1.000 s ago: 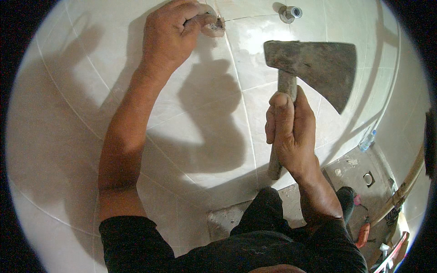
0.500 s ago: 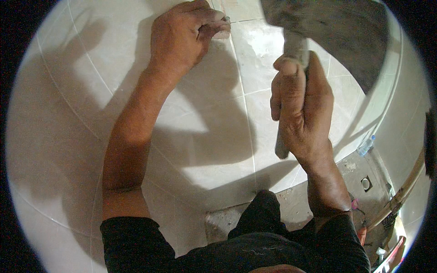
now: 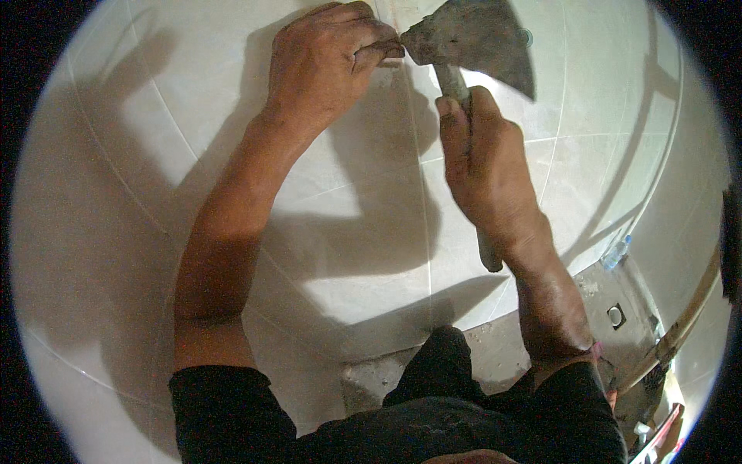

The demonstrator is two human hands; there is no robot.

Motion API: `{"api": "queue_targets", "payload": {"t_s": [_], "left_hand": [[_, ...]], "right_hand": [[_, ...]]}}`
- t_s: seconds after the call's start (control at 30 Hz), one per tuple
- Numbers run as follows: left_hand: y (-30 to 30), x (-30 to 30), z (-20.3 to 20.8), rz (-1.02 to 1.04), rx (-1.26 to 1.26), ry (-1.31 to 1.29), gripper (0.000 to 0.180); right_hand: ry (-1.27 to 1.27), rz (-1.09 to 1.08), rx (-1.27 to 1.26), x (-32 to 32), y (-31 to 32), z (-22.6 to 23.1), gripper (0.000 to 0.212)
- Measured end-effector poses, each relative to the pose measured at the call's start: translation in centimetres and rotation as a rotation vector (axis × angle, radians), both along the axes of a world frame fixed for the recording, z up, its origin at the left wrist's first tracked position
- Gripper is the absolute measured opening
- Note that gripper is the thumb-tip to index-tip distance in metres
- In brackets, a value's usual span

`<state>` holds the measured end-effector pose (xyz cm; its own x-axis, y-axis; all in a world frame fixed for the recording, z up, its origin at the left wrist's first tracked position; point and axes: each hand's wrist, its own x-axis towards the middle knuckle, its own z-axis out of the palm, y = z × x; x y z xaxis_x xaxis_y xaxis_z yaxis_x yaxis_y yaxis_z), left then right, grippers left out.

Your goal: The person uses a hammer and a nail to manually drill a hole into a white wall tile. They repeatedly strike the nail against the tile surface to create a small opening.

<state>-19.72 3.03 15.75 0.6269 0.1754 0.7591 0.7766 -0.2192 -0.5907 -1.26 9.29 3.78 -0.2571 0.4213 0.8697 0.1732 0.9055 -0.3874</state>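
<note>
My right hand (image 3: 491, 170) is closed around the handle of a hatchet (image 3: 483, 42) with a broad, dark, fan-shaped blade. The blade points right, while the blunt back of its head faces left, beside the fingertips of my left hand (image 3: 328, 66). Those left fingers are pinched together against the pale tiled wall (image 3: 363, 240), close to a vertical joint. What they hold is mostly hidden; I cannot make it out. Whether the hatchet head touches it is unclear.
Low on the right, a clear plastic bottle (image 3: 617, 252) stands in the corner of a rough grey floor (image 3: 502, 340). A round pipe opening (image 3: 616, 316) shows in the floor, with a long pole (image 3: 688, 313) leaning nearby. Shadows of both arms cross the tiles.
The hatchet has swung left, bringing its blunt back from well apart to right beside my left fingertips. My left hand stays pinched at the wall; the view has shifted slightly.
</note>
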Motion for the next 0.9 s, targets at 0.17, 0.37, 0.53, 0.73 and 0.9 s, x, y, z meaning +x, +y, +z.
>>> {"api": "queue_targets", "payload": {"t_s": [0.17, 0.37, 0.53, 0.73, 0.9], "left_hand": [[1.3, -2.2, -1.0, 0.245, 0.127, -0.002, 0.021], [0.5, -1.7, -2.4, 0.099, 0.010, 0.413, 0.013], [0.9, -2.4, -1.0, -0.045, 0.043, -0.019, 0.015], [-1.2, 0.3, 0.5, 0.223, -0.306, -0.318, 0.019], [-1.0, 2.4, 0.7, 0.143, -0.426, -0.455, 0.009]], "right_hand": [[0.218, 0.117, 0.032, -0.2, -0.6, -1.5, 0.037], [0.212, 0.047, -0.084, 0.6, -2.6, -3.4, 0.035], [0.142, 0.258, -0.281, 2.3, -3.7, -7.9, 0.039], [0.185, 0.430, -0.522, 1.5, -3.3, -7.6, 0.046], [0.209, 0.470, -0.512, 1.3, -2.6, -6.7, 0.048]]}}
